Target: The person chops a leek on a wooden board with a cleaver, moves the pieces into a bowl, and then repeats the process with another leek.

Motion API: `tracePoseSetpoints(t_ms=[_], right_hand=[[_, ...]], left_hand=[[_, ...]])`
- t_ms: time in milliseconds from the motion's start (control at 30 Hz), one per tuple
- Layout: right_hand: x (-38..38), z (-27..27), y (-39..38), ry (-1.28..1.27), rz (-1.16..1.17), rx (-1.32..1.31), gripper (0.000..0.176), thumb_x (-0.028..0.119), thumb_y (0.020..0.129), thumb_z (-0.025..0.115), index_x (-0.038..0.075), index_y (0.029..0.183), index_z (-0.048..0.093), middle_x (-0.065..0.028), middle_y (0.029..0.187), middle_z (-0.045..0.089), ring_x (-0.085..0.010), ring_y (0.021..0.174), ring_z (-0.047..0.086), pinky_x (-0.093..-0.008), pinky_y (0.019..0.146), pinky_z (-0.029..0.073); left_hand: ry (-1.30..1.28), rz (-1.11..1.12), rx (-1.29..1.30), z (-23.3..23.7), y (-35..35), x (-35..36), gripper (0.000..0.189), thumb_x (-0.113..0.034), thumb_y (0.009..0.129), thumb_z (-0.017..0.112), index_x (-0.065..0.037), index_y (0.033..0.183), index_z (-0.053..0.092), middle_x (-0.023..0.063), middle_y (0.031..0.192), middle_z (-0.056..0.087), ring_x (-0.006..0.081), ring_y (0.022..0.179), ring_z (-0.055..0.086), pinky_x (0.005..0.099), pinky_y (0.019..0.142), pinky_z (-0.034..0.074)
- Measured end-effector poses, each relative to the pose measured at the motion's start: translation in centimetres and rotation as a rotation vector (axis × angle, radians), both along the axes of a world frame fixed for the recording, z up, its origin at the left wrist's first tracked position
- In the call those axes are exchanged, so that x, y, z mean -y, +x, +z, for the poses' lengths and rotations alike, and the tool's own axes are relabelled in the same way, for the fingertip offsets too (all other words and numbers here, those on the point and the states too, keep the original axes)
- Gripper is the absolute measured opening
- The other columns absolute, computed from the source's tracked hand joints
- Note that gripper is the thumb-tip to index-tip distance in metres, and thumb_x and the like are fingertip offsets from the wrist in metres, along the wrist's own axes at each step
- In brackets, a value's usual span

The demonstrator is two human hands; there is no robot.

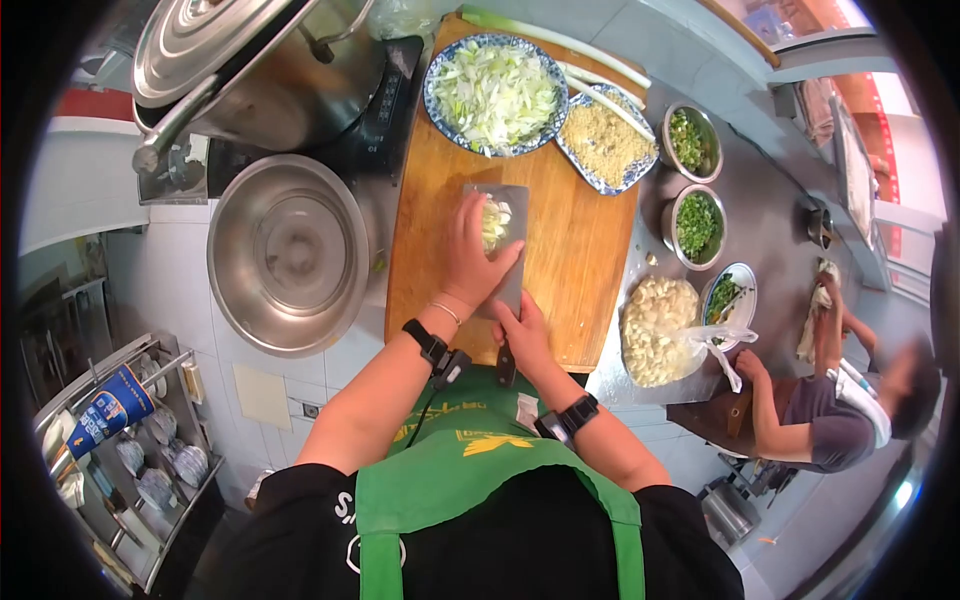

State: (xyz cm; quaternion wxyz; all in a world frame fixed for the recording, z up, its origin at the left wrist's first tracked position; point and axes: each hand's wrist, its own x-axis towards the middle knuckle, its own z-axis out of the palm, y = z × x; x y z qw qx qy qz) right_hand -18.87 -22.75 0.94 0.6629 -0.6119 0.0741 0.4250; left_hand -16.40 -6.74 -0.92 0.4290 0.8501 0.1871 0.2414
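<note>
A cleaver [512, 290] lies flat over the wooden cutting board [570, 270], its blade pointing away from me. My right hand [524, 335] is wrapped round its dark handle [506, 366]. On the blade sits a small heap of chopped leek [495, 222], which my left hand [474, 250] cups, fingers along the left side and thumb across the right edge. Beyond them, a blue-patterned bowl [430, 97] is heaped with sliced leek [495, 95]. Beside it is a patterned dish [652, 152] of minced pale food [605, 140].
Whole leek stalks [560, 42] lie along the board's far edge. To the left are a large steel basin [225, 265] and a lidded pot [300, 85]. Steel bowls of chopped greens [698, 225] and a bag of pale chunks [660, 330] stand right, near another person [800, 410].
</note>
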Motion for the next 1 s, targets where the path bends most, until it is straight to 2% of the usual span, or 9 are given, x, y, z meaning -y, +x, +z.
tracePoseSetpoints(t_ms=[133, 233, 267, 367, 600, 733, 833, 933, 1000], right_hand=[[-0.7, 6.0, 4.0, 0.011, -0.01, 0.04, 0.015, 0.013, 0.103, 0.06, 0.005, 0.115, 0.053, 0.0002, 0.075, 0.055, -0.0082, 0.056, 0.052, -0.0243, 0.049, 0.039], [-3.3, 9.5, 8.7, 0.03, -0.003, 0.123, 0.012, 0.011, 0.103, 0.059, 0.005, 0.111, 0.054, -0.0003, 0.076, 0.057, -0.0092, 0.053, 0.05, -0.0251, 0.047, 0.039], [-4.1, 10.2, 10.0, 0.041, 0.001, 0.134, 0.012, 0.011, 0.103, 0.059, 0.005, 0.111, 0.054, -0.0003, 0.076, 0.057, -0.0092, 0.053, 0.05, -0.0251, 0.047, 0.039], [-5.6, 10.7, 13.7, 0.141, -0.011, 0.052, 0.014, 0.01, 0.102, 0.061, 0.005, 0.113, 0.054, -0.0013, 0.081, 0.059, -0.0092, 0.057, 0.053, -0.0246, 0.049, 0.041], [-0.8, 11.2, 14.4, 0.061, -0.043, -0.029, 0.016, 0.01, 0.102, 0.061, 0.004, 0.116, 0.055, -0.0039, 0.09, 0.064, -0.0097, 0.056, 0.052, -0.0251, 0.048, 0.04], [4.9, 9.9, 13.4, -0.001, -0.017, 0.061, 0.017, 0.011, 0.102, 0.061, 0.005, 0.117, 0.056, -0.0029, 0.093, 0.065, -0.0101, 0.056, 0.053, -0.0243, 0.048, 0.041], [8.2, 7.1, 12.5, -0.04, -0.01, 0.03, 0.018, 0.012, 0.102, 0.061, 0.005, 0.119, 0.057, -0.0022, 0.092, 0.066, -0.0103, 0.056, 0.054, -0.024, 0.048, 0.041], [9.3, 4.0, 11.5, -0.073, -0.033, -0.054, 0.02, 0.013, 0.102, 0.062, 0.007, 0.121, 0.058, -0.0019, 0.088, 0.065, -0.0105, 0.055, 0.054, -0.0244, 0.048, 0.042], [9.1, 2.4, 11.3, -0.05, 0.004, -0.119, 0.021, 0.012, 0.101, 0.062, 0.007, 0.121, 0.058, -0.0013, 0.084, 0.065, -0.0107, 0.055, 0.055, -0.0245, 0.048, 0.042]], left_hand=[[0.014, -0.05, 0.074, 6.1, 3.5, -0.8, 0.082, -0.027, 0.082, 0.08, -0.002, 0.15, 0.041, 0.0245, 0.15, 0.041, 0.0459, 0.138, 0.038, 0.0533, 0.116, 0.033], [0.12, -0.057, 0.149, 8.7, 8.2, -2.8, 0.059, -0.026, 0.089, 0.075, -0.016, 0.143, 0.056, 0.0246, 0.148, 0.041, 0.0458, 0.138, 0.038, 0.0534, 0.115, 0.033], [0.132, -0.053, 0.159, 9.2, 9.5, -3.7, 0.059, -0.026, 0.089, 0.075, -0.016, 0.143, 0.056, 0.0246, 0.148, 0.041, 0.0458, 0.138, 0.038, 0.0534, 0.115, 0.033], [0.238, -0.05, 0.156, 8.8, 13.5, -6.4, 0.036, -0.022, 0.094, 0.069, -0.018, 0.13, 0.068, 0.0186, 0.144, 0.049, 0.0427, 0.137, 0.042, 0.0499, 0.116, 0.034], [0.436, -0.131, 0.073, 3.7, 19.1, -11.9, 0.026, -0.022, 0.096, 0.066, -0.017, 0.12, 0.073, 0.0172, 0.141, 0.055, 0.0393, 0.14, 0.042, 0.0547, 0.117, 0.032], [0.388, -0.031, 0.234, 7.3, 17.4, -12.9, 0.025, -0.02, 0.098, 0.064, -0.012, 0.119, 0.073, 0.0142, 0.133, 0.063, 0.0363, 0.138, 0.047, 0.051, 0.115, 0.034], [0.284, 0.173, 0.288, 7.5, 12.5, -13.5, 0.014, -0.011, 0.095, 0.065, -0.008, 0.108, 0.068, 0.0118, 0.115, 0.067, 0.0359, 0.115, 0.057, 0.0463, 0.1, 0.043], [0.255, 0.168, 0.194, 5.4, 7.5, -11.2, 0.007, -0.006, 0.091, 0.067, -0.007, 0.098, 0.064, 0.0109, 0.102, 0.065, 0.0329, 0.101, 0.057, 0.0448, 0.091, 0.044], [0.426, -0.125, 0.056, 4.7, 6.1, -9.7, 0.006, -0.007, 0.09, 0.068, -0.008, 0.093, 0.063, 0.009, 0.099, 0.063, 0.0321, 0.099, 0.056, 0.043, 0.087, 0.043]])
